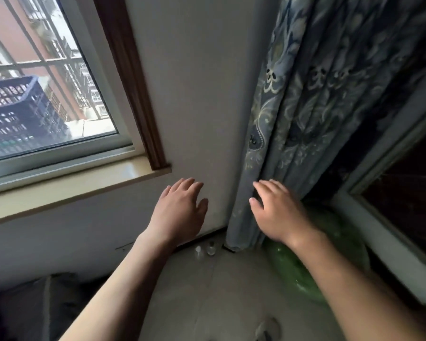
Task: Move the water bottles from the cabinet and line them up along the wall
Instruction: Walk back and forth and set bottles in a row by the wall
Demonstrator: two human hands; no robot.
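The left hand [180, 207] and the right hand [276, 210] reach forward with palms down, fingers loosely spread and nearly straight; neither holds anything. The left hand hovers before the bare white wall [194, 94]. The right hand's fingertips lie against the edge of a blue patterned curtain [317, 94], though whether they touch it cannot be told.

Below and between the wrists, two small clear water bottles [198, 251] stand upright, side by side, on the pale tiled floor [207, 291] at the foot of the wall, just left of the curtain's hem.

Under the right forearm lies something green and shiny [293, 271], partly hidden. To the left are a window sill [71, 193] and a window [47, 82], with a dark blue crate [17, 114] outside behind bars. A dark cushion [35, 303] sits at the lower left.
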